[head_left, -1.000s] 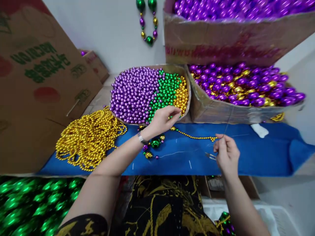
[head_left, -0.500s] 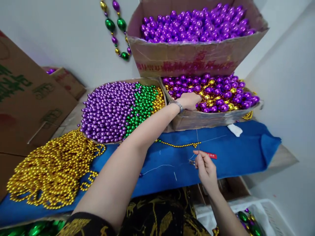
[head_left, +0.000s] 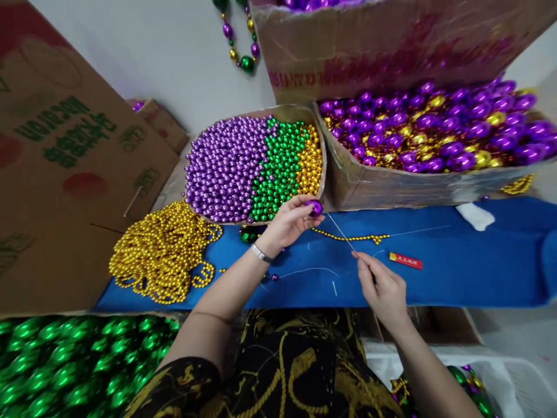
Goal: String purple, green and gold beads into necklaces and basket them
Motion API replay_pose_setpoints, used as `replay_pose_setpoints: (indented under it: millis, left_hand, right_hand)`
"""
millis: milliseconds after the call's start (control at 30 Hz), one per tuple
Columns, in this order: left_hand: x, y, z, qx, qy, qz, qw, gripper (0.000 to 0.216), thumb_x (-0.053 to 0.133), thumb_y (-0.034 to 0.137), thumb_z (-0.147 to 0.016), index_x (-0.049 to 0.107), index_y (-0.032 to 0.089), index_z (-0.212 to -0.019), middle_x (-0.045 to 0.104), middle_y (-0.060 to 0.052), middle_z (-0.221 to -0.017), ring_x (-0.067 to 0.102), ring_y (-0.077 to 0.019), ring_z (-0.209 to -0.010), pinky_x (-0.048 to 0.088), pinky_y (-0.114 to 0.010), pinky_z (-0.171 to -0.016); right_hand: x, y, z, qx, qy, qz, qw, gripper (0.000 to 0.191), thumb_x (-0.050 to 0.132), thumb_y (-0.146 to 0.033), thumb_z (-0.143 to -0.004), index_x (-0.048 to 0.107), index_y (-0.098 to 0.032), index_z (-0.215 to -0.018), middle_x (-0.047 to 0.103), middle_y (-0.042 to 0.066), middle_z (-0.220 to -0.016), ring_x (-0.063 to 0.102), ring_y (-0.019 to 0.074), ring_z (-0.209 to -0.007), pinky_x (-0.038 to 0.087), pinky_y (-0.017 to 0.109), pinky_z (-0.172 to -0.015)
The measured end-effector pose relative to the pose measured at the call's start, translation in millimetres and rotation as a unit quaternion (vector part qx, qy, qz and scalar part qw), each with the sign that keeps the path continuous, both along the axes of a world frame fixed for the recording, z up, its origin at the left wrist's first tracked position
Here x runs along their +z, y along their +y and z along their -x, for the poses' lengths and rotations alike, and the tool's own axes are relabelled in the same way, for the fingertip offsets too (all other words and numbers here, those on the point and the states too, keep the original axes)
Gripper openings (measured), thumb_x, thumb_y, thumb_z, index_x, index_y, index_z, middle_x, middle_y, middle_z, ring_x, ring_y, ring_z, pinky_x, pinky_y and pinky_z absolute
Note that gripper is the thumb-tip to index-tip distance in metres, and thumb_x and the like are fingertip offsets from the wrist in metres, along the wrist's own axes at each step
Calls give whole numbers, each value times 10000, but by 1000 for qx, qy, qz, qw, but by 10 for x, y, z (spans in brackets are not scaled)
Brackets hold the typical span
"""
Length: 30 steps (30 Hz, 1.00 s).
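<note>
Between the fingers of my left hand (head_left: 292, 222) is a shiny purple bead (head_left: 314, 208), held in front of the box of small beads. My right hand (head_left: 383, 285) pinches a thin needle (head_left: 342, 234) that slants up and left toward the bead. Whether the needle's tip touches the bead I cannot tell. On the blue cloth (head_left: 452, 273) behind the hands lies a string of small gold beads (head_left: 352, 236) with a thread trailing right. Another white thread (head_left: 308, 269) with a small purple bead (head_left: 275, 277) lies nearer me.
Small purple, green and gold beads fill one box (head_left: 324, 168); larger purple and gold ones fill another box (head_left: 369, 191). Gold bead strands (head_left: 161, 255) are heaped at left, above large green beads (head_left: 78, 360). A red-labelled cutter-like item (head_left: 407, 260) and white scrap (head_left: 476, 216) lie right.
My left hand has come out of the purple and gold bead box and back toward me with a purple bead. The needle in my right hand now slants left. The view has shifted.
</note>
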<state>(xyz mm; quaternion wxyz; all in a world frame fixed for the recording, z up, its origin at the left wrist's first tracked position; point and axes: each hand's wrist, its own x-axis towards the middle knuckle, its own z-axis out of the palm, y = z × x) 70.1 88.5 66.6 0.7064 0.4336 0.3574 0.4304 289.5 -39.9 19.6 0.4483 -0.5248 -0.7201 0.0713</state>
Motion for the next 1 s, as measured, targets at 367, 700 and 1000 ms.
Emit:
replay_pose_setpoints:
  millis: [367,700,1000]
  left_hand:
    - [-50,-179,234,23,-12,22,999,289,675,288,-830,597,170,-1082,712,-71,-989,709,-140,-805,593,-281,-736]
    - [-74,-269,221,10,-23,-35,999,384,791,259,-737,619,163,-1066,676,-49,-982,679,-124,-805,575,-265,-733]
    - [-183,-358,144,8,-18,-51,999,472,871,236,-654,621,151,-1045,671,-30,-940,633,-95,-785,536,-242,-732]
  right_hand:
    - [-17,32,168,48,-41,0,998,274,527,-162,-947,655,-214,-1184,763,65,-1035,747,186,-854,606,307,-759]
    - [-25,31,193,30,-108,-23,993,268,532,-161,-947,655,-204,-1181,769,58,-965,739,173,-764,588,286,-709]
    - [-52,66,255,38,-81,-35,995,201,534,-143,-949,653,-174,-1107,765,68,-954,743,167,-807,593,267,-735]
